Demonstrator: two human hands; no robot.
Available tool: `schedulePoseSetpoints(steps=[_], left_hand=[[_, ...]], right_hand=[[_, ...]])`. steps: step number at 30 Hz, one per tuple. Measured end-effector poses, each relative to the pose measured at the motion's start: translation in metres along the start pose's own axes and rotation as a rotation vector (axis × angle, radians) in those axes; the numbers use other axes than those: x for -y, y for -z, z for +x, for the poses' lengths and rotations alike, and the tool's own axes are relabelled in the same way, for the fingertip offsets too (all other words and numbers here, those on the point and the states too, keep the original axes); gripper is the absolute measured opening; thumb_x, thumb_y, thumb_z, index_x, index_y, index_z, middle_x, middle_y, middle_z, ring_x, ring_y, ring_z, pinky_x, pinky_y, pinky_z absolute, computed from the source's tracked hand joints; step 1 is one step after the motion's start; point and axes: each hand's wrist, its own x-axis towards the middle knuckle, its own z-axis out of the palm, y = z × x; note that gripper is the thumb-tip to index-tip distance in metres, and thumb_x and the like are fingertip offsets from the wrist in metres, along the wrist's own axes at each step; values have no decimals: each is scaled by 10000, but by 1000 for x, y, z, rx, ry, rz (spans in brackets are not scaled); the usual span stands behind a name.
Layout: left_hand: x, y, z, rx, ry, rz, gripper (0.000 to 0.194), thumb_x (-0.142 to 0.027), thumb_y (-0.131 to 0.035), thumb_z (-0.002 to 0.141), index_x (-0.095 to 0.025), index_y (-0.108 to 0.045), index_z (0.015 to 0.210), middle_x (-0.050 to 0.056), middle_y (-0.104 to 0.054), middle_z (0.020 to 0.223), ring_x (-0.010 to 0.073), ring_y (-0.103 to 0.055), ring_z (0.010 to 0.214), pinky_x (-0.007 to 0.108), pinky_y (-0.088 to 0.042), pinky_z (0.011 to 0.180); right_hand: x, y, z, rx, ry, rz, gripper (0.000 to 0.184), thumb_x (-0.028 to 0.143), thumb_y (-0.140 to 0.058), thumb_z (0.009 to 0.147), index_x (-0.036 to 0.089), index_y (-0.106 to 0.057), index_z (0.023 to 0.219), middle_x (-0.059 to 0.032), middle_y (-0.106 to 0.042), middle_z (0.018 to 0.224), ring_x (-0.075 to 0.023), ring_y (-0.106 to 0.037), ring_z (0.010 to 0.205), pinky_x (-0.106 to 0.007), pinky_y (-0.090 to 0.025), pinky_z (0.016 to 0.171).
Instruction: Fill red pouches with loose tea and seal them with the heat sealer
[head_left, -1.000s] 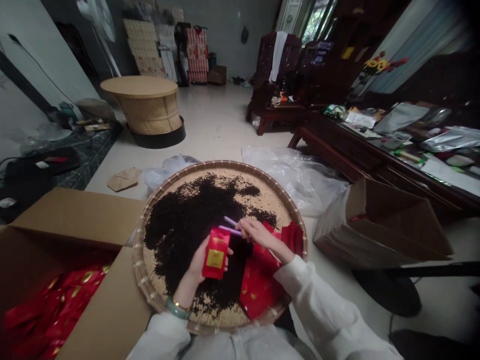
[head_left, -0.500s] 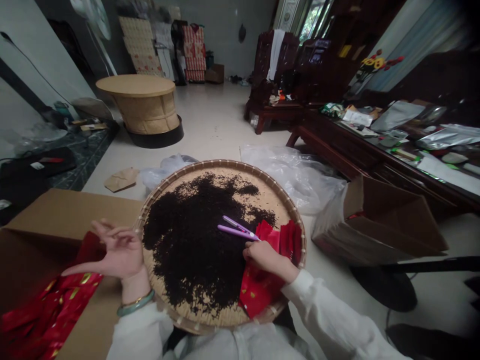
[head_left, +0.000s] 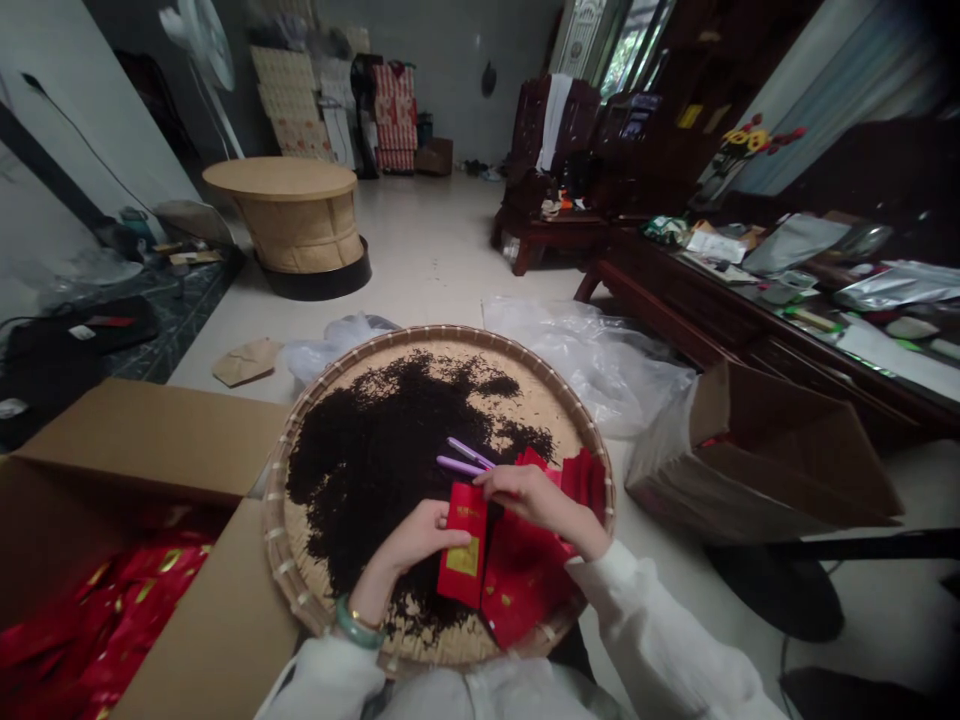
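Observation:
My left hand grips a red packet with gold print and a gold patch, holding it upright over the woven bamboo tray. The fingers of my right hand pinch the packet's top right corner. Just behind those fingers lies a purple tong-like tool, its two arms apart; its other end is hidden by my right hand. Dark, loose tea-like leaves cover much of the tray. More red packets lie in the tray under and beside my right hand.
At the left stands an open cardboard box holding many red packets. Another open carton is at the right, before a cluttered dark wooden table. Clear plastic sheeting and a round stool-like basket are beyond the tray.
My left hand came from the box at the left to the tray and now holds a red packet. My right hand left the purple tool and now pinches that packet's corner.

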Motion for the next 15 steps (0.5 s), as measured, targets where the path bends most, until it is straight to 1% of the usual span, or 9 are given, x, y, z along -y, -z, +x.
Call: schedulePoseSetpoints(steps=[2, 3, 5, 6, 8, 11, 13, 15], left_hand=[[5, -4, 4, -78, -26, 15, 262, -295, -814, 599, -107, -712, 749, 52, -745, 715, 221, -669, 679, 318, -496, 678], [6, -4, 5, -118, -41, 16, 254, -292, -812, 597, -108, -712, 740, 48, -743, 701, 220, -670, 667, 318, -498, 673], [7, -3, 7, -183, -63, 20, 240, -273, -815, 582, -107, -710, 719, 46, -739, 675, 221, -669, 652, 316, -500, 659], [7, -2, 7, -213, -72, 18, 235, -265, -817, 574, -106, -709, 709, 46, -736, 661, 221, -668, 646, 313, -499, 650], [7, 0, 8, -260, -86, 2, 235, -255, -821, 564, -104, -708, 704, 44, -731, 648, 220, -667, 644, 308, -497, 647], [10, 0, 9, -286, -101, -37, 254, -258, -829, 553, -101, -713, 716, 39, -725, 645, 213, -662, 645, 309, -498, 661], [12, 0, 9, -285, -108, -43, 248, -259, -831, 557, -105, -711, 710, 30, -715, 632, 205, -653, 637, 302, -492, 653], [14, -1, 9, -276, -112, -14, 227, -258, -831, 564, -111, -697, 674, 15, -697, 603, 194, -637, 614, 281, -474, 617]], right_hand=[[-2, -7, 0, -75, -25, -63, 241, 115, -441, 906, 168, -641, 1030, -132, -670, 1130, -200, -627, 1082, -361, -509, 921], [-3, -12, 0, -106, -46, -110, 297, 114, -440, 901, 165, -602, 1145, -147, -632, 1206, -210, -601, 1126, -392, -493, 953], [-4, -23, 2, -123, -72, -216, 411, 148, -472, 898, 164, -493, 1309, -169, -569, 1294, -234, -554, 1185, -439, -469, 989], [-4, -30, 3, -113, -74, -268, 445, 168, -489, 900, 169, -460, 1344, -172, -556, 1307, -243, -542, 1195, -447, -468, 990], [-4, -43, 5, -116, -44, -361, 437, 184, -498, 910, 179, -459, 1345, -174, -559, 1292, -249, -540, 1185, -442, -483, 972], [-6, -57, 7, -190, 52, -472, 360, 162, -483, 925, 172, -507, 1284, -176, -584, 1231, -255, -541, 1149, -449, -490, 940], [-7, -61, 7, -228, 73, -507, 277, 170, -503, 923, 166, -559, 1194, -162, -620, 1123, -253, -560, 1064, -439, -509, 875], [-7, -60, 8, -242, 40, -518, 156, 199, -546, 907, 159, -611, 1044, -138, -632, 977, -243, -572, 937, -403, -525, 771]])
